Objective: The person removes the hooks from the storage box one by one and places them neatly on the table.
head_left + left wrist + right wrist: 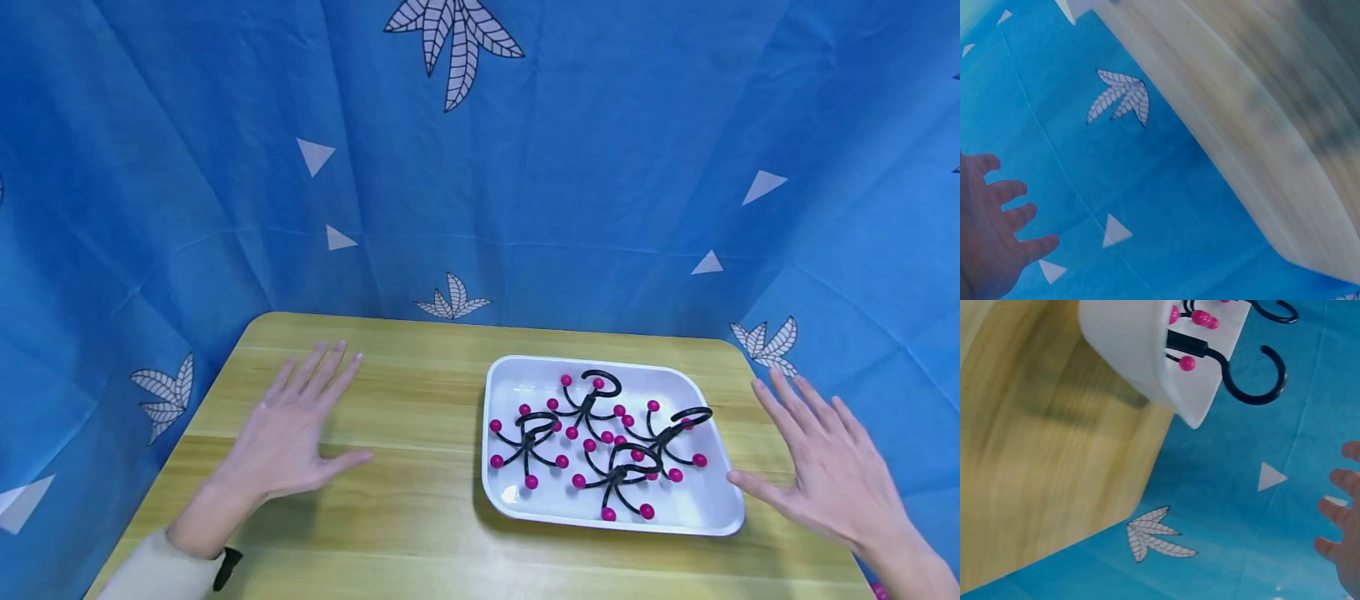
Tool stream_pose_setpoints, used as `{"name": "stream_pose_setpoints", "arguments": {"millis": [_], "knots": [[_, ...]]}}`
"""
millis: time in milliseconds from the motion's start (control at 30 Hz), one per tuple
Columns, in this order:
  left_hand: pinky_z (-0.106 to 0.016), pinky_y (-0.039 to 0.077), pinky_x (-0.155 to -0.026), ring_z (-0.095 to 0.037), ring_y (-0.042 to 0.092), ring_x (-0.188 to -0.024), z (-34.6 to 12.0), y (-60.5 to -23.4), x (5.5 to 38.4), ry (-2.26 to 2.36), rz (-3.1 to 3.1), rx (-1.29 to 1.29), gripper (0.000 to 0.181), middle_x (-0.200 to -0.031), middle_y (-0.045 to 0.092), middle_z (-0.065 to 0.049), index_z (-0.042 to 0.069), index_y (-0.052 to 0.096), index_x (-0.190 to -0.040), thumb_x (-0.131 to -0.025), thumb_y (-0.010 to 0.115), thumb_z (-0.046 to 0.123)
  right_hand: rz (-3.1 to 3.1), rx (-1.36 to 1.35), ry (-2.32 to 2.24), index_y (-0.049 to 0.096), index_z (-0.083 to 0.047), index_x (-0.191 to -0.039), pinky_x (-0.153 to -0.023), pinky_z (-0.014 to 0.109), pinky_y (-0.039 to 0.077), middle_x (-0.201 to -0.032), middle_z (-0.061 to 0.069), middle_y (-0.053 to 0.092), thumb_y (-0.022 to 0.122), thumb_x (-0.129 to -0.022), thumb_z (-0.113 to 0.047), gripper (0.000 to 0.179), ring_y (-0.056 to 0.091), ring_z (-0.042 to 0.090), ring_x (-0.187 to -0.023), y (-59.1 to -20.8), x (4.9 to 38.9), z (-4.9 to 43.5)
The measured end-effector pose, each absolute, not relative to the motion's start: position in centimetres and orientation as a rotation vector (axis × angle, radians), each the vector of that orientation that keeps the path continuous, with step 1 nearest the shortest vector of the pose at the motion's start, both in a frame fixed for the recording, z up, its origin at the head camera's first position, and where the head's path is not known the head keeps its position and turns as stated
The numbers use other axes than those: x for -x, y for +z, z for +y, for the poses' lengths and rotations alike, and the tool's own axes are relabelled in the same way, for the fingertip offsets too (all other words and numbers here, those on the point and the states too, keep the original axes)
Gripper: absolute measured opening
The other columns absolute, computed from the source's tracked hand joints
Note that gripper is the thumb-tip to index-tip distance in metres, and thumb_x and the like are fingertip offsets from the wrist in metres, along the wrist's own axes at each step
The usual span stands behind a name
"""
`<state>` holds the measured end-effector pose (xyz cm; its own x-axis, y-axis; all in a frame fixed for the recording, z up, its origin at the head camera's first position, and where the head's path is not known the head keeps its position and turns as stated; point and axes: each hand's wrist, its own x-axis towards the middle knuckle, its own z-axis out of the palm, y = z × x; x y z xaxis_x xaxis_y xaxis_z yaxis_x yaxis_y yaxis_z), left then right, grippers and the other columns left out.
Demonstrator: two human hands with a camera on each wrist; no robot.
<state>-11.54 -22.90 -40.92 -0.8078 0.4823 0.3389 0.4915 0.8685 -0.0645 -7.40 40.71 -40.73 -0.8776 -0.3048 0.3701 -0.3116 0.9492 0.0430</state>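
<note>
Several black hooks with a curled top and spread arms tipped in pink balls lie in a white tray (705, 504) on the right half of the table; one is the front hook (617, 476). My left hand (292, 437) hovers over the left part of the table with straight fingers and thumb spread, holding nothing. Just right of the tray is my right hand (836, 471), likewise spread and holding nothing, its thumb near the tray's right rim. In the right wrist view a curled black hook (1254, 399) sticks out past the tray wall (1122, 337).
The light wooden table (405, 525) has rounded far corners. Behind and beside it hangs a blue curtain (600, 167) printed with leaves and white triangles. Small pink things (879, 590) show at the bottom right edge, partly cut off.
</note>
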Motion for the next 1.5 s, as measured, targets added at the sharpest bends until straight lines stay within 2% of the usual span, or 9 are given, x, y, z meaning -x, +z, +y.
{"name": "stream_pose_setpoints", "arguments": {"millis": [67,267,533,800,833,1033,1100,1400,1500], "knots": [[-0.064,0.029,-0.127,-0.041,0.032,-0.159,-22.1,-41.1,11.8,-0.047,-2.691,0.744,0.115,-0.175,0.027,-0.016,0.017,0.022,-0.169,-0.085,0.052,0.088,-2.73,-0.434,0.019,0.021,-0.017,-0.17,-0.136,0.049,-0.01,-0.179,0.005,0.013,0.078,-0.072,-0.073,0.126,0.0,0.022,-0.169,-41.2,7.1,40.9],[-0.063,0.027,-0.129,-0.039,0.027,-0.162,-19.4,-41.4,12.5,-0.096,-2.716,0.81,0.114,-0.176,0.024,-0.015,0.017,0.02,-0.17,-0.087,0.05,0.089,-2.76,-0.418,0.012,0.015,-0.018,-0.171,-0.135,0.045,-0.015,-0.179,0.007,0.013,0.079,-0.074,-0.071,0.127,-0.002,0.023,-0.169,-42.7,6.6,41.4],[-0.06,0.028,-0.13,-0.037,0.026,-0.163,-15.0,-41.7,13.3,-0.146,-2.726,0.934,0.113,-0.176,0.023,-0.013,0.015,0.024,-0.169,-0.085,0.066,0.077,-2.779,-0.427,0.019,0.02,-0.016,-0.17,-0.134,0.034,-0.016,-0.177,0.011,0.021,0.079,-0.073,-0.072,0.126,-0.007,0.011,-0.167,-45.2,6.3,41.5],[-0.053,0.04,-0.125,-0.034,0.038,-0.159,-11.2,-42.7,13.7,-0.149,-2.69,1.094,0.101,-0.172,0.036,-0.01,0.015,0.028,-0.168,-0.094,0.054,0.079,-2.788,-0.434,0.061,0.019,-0.013,-0.17,-0.132,0.027,-0.018,-0.176,0.014,0.024,0.08,-0.076,-0.066,0.123,-0.013,0.002,-0.164,-47.2,6.1,41.5],[-0.053,0.041,-0.124,-0.033,0.038,-0.158,-10.8,-42.7,13.7,-0.141,-2.696,1.106,0.1,-0.171,0.037,-0.009,0.017,0.028,-0.168,-0.094,0.052,0.079,-2.798,-0.43,0.057,0.019,-0.013,-0.17,-0.132,0.027,-0.019,-0.176,0.016,0.025,0.08,-0.077,-0.066,0.123,-0.013,0.005,-0.165,-47.5,6.1,41.4],[-0.051,0.048,-0.119,-0.032,0.044,-0.156,-8.6,-43.1,14.1,-0.075,-2.703,1.164,0.093,-0.167,0.045,-0.008,0.021,0.034,-0.166,-0.096,0.053,0.077,-2.828,-0.414,0.06,0.022,-0.013,-0.169,-0.131,0.026,-0.019,-0.171,0.019,0.033,0.08,-0.077,-0.067,0.122,-0.005,0.017,-0.168,-48.7,5.9,41.1],[-0.049,0.05,-0.117,-0.031,0.047,-0.153,-8.0,-43.2,14.3,-0.036,-2.681,1.181,0.091,-0.166,0.048,-0.008,0.021,0.036,-0.165,-0.096,0.051,0.078,-2.823,-0.421,0.071,0.024,-0.013,-0.169,-0.131,0.024,-0.018,-0.172,0.017,0.033,0.081,-0.076,-0.066,0.121,-0.006,0.011,-0.167,-49.0,5.8,41.1],[-0.046,0.052,-0.116,-0.026,0.057,-0.143,-5.9,-42.9,15.1,-0.017,-2.65,1.25,0.085,-0.152,0.062,-0.003,0.019,0.04,-0.163,-0.099,0.05,0.074,-2.822,-0.425,0.081,0.025,-0.014,-0.168,-0.13,0.02,-0.018,-0.175,0.011,0.029,0.081,-0.077,-0.065,0.118,-0.01,0.0,-0.164,-50.2,5.5,41.5],[-0.046,0.052,-0.116,-0.025,0.059,-0.14,-5.3,-42.7,15.5,-0.019,-2.668,1.264,0.083,-0.148,0.065,-0.001,0.019,0.042,-0.162,-0.1,0.049,0.074,-2.842,-0.417,0.08,0.024,-0.014,-0.169,-0.128,0.019,-0.02,-0.174,0.013,0.03,0.08,-0.079,-0.064,0.117,-0.009,0.005,-0.166,-50.4,5.4,41.5]]}}
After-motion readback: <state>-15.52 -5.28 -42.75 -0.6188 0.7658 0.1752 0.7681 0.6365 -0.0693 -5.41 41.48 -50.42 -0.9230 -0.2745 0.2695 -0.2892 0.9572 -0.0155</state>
